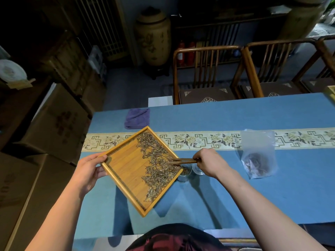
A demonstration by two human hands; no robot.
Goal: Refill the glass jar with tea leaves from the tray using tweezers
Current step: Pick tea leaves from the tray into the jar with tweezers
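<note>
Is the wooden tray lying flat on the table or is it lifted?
Lifted and tilted. The left hand grips one corner of the wooden tray, its shadow falls on the table below, and its right corner hangs above the glass jar.

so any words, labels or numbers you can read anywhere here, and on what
No text can be read in this view.
Brown cardboard boxes at the left: dark red printed marks, too blurred to read.
Tall cream ceramic urn behind the table: dark painted marks, too small to tell whether writing or decoration.
Cream patterned runner on the blue tablecloth: flowers and key-fret motifs only, no words.
Clear plastic bag, square bamboo tray: no label visible.
</note>
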